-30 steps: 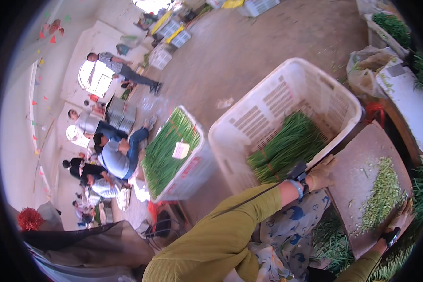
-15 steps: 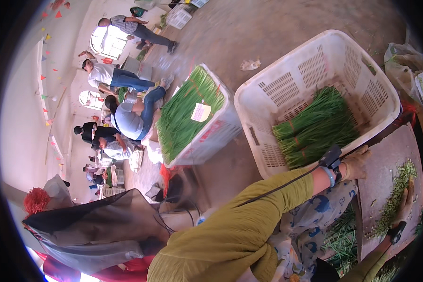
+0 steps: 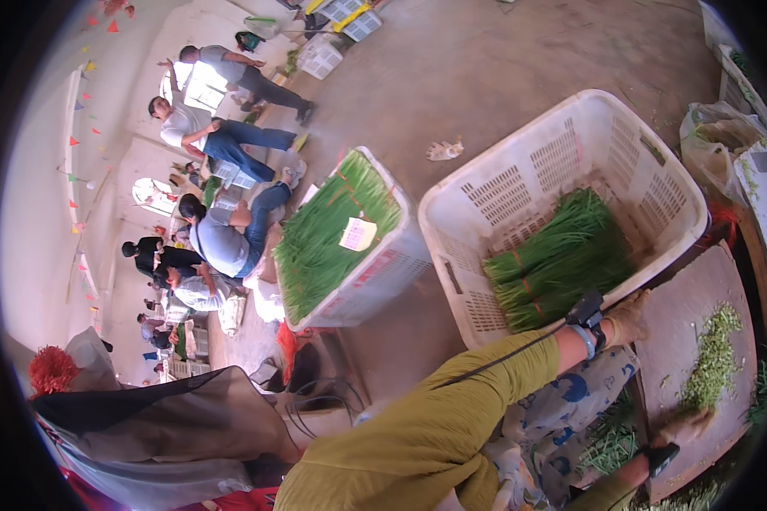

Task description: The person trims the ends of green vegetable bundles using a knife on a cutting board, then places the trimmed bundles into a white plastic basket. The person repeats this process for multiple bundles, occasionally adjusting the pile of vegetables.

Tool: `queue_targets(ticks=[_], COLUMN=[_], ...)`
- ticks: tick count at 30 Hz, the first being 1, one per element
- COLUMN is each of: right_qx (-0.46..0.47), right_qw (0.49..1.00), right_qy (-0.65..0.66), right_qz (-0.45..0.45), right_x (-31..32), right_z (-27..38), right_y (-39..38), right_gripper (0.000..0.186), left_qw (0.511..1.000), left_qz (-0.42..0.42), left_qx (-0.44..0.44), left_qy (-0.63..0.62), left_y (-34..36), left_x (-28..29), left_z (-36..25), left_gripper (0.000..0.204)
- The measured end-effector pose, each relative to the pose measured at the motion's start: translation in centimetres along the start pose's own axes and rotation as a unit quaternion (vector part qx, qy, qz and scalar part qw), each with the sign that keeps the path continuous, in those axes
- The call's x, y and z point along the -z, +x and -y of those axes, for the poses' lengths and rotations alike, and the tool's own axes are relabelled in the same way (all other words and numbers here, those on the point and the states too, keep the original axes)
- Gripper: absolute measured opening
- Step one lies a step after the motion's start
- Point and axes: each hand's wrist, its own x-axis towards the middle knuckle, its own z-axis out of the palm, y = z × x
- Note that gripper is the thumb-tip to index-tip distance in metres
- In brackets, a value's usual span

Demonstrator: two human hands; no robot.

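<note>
My left hand [image 3: 629,318], in a tan glove, grips the upper left edge of a flat, dull pinkish board [image 3: 675,336] beside the crate. On the board lies a heap of small chopped pale green bits [image 3: 712,362]. My right hand [image 3: 689,424] rests on the board at the lower end of this heap, its fingers stretched out and partly blurred. Both wrists carry dark devices. Just beyond my left hand stands a white slotted plastic crate [image 3: 520,162], with tied bundles of long green stalks [image 3: 562,255] inside.
Left of it, another white crate [image 3: 383,272] is packed with green stalks and bears a paper label [image 3: 358,234]. Loose stalks [image 3: 609,439] lie below the board. A plastic bag [image 3: 712,140] sits at the far right. Several people work by the left wall.
My right hand has moved from the right side of the green bits to their lower end, and the heap looks more gathered. The left hand stays at the board's edge. The view has shifted slightly.
</note>
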Motion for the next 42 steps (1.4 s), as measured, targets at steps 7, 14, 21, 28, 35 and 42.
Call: queue_targets(ticks=[7,14,21,28,35,42], right_qx=[-0.005,-0.025,-0.175,-0.235,-0.211,-0.255], right_qw=[0.996,0.997,0.946,0.934,0.943,0.940], right_qy=[0.077,0.076,-0.249,-0.263,0.104,0.027], right_qz=[-0.042,-0.016,0.113,0.066,0.234,0.226], right_x=[-6.5,1.4,12.7,11.5,17.5,19.2], right_z=[8.2,8.4,4.1,3.5,-0.5,1.3], right_y=[0.8,0.1,0.3,0.5,0.5,-0.7], right_gripper=[0.051,0.057,0.075,0.066,0.059,0.061], left_qw=[0.995,0.986,0.952,0.963,0.968,0.979], left_qz=[-0.004,0.047,0.055,0.044,0.090,-0.039], left_qx=[-0.017,-0.041,0.060,0.066,-0.003,-0.192], left_qy=[0.095,-0.156,-0.294,-0.259,-0.235,0.060], left_y=[-1.6,-1.2,1.7,2.7,5.2,8.9], left_x=[1.7,2.0,1.8,2.3,2.5,1.0], left_z=[-1.0,0.5,-0.1,-0.1,3.9,8.8], left_gripper=[0.101,0.080,0.049,0.065,0.041,0.047])
